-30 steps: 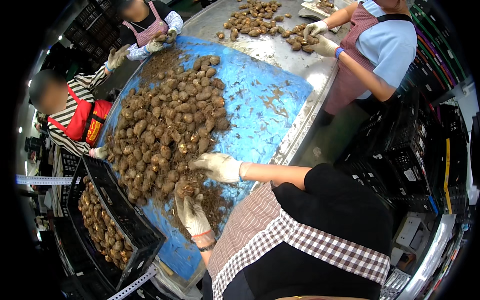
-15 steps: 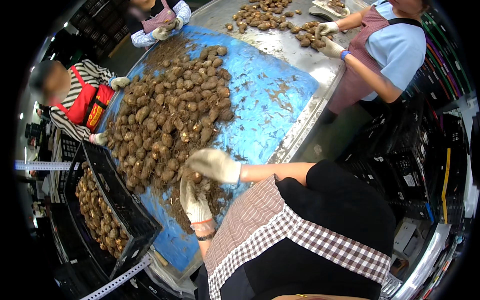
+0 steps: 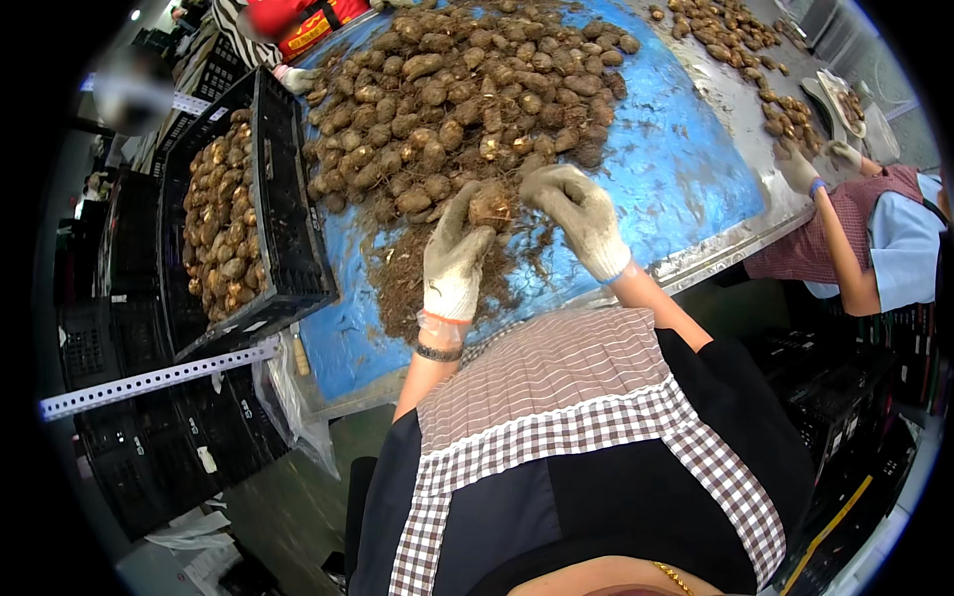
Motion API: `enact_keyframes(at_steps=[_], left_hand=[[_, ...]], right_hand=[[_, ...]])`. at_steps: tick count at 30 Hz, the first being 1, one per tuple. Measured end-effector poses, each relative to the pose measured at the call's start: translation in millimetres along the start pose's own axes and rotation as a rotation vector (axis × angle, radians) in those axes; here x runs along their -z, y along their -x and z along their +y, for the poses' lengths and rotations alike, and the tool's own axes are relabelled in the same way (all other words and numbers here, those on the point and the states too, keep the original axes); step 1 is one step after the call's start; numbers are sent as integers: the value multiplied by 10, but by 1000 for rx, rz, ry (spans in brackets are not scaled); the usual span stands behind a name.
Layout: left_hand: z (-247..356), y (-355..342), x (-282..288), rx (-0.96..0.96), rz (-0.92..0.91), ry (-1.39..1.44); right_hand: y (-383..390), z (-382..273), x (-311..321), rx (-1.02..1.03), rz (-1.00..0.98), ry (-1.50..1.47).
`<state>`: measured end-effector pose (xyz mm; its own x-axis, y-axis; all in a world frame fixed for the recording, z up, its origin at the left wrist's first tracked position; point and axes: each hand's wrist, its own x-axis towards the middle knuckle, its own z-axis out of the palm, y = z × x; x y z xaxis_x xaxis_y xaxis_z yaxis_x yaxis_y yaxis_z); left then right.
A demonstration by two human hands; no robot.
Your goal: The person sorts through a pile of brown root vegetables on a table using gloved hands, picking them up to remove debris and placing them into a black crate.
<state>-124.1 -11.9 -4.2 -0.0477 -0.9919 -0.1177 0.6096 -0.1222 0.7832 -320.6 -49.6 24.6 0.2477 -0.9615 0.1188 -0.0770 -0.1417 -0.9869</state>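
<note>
My left hand (image 3: 457, 256), in a soiled white knit glove, grips a round, hairy brown taro corm (image 3: 490, 207) between thumb and fingers. Just right of it is my right hand (image 3: 584, 221), gloved the same way. Its fingers are curled in and pressed together, and whatever they may hold is hidden. Both hands are over the near edge of a large taro pile (image 3: 437, 119) on a blue sheet (image 3: 676, 169). Under and beside my left hand lies a heap of loose roots and dirt (image 3: 397, 283).
On the left a tilted black crate (image 3: 293, 209) holds trimmed taros (image 3: 221, 223). A wooden handle (image 3: 301, 355) lies at the table's near left edge. More taros (image 3: 720, 35) lie on the metal table at the far right, by a co-worker's gloved hands (image 3: 795, 167). Another co-worker's glove (image 3: 296, 79) touches the pile.
My view has swung, so the pile and crate sit differently in it. My hands, close together over the taro before, are now apart, the right one drawn off to the right.
</note>
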Motion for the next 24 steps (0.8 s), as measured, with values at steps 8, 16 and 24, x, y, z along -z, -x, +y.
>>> enact_keyframes(at_steps=[8,16,24], left_hand=[[-12,36,7,21,72,-81],[-102,112,16,-7,76,-255],[15,66,51,33,-35,-250]], right_hand=[[-58,-91,-206,275,-55,226],[-134,-39,-308,38,-10,225],[-206,147,-322,-200,-4,-20]])
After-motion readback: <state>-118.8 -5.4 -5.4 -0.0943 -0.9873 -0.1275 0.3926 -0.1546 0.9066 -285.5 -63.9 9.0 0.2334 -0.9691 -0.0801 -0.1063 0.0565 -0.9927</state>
